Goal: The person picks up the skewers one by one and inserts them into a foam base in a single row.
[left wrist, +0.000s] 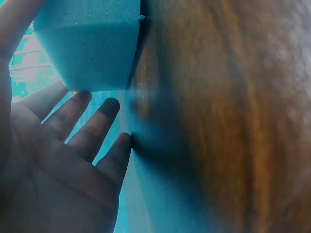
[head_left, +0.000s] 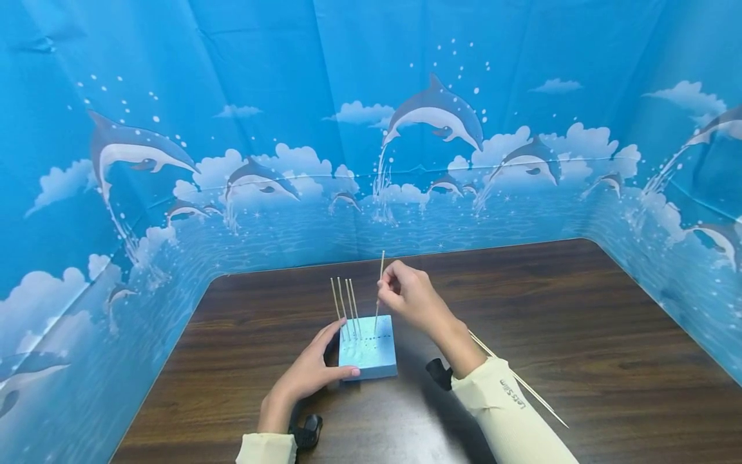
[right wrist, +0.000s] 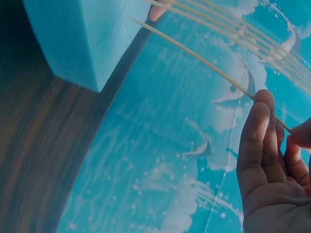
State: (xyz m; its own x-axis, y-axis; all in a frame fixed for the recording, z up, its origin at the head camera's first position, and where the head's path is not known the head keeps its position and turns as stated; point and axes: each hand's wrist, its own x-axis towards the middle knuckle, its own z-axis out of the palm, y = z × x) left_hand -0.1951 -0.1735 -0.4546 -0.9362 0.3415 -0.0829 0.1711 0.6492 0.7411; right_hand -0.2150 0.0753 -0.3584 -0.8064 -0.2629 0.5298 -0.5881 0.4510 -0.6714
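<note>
- I am seeing the foam block (head_left: 368, 348) sitting on the table (head_left: 580, 335), near its front edge.
- My left hand (head_left: 310, 374) is bracing the block's left side, fingers straight, thumb lying along its front edge.
- My right hand (head_left: 408, 293) is pinching a skewer (head_left: 379, 293) just above the block, its lower tip meeting the block's top.
- Four skewers (head_left: 345, 303) are standing upright in the block, left of the pinched one.
- Another skewer (head_left: 522, 383) is lying on the table right of the block, partly under my right sleeve (head_left: 510, 412).
</note>
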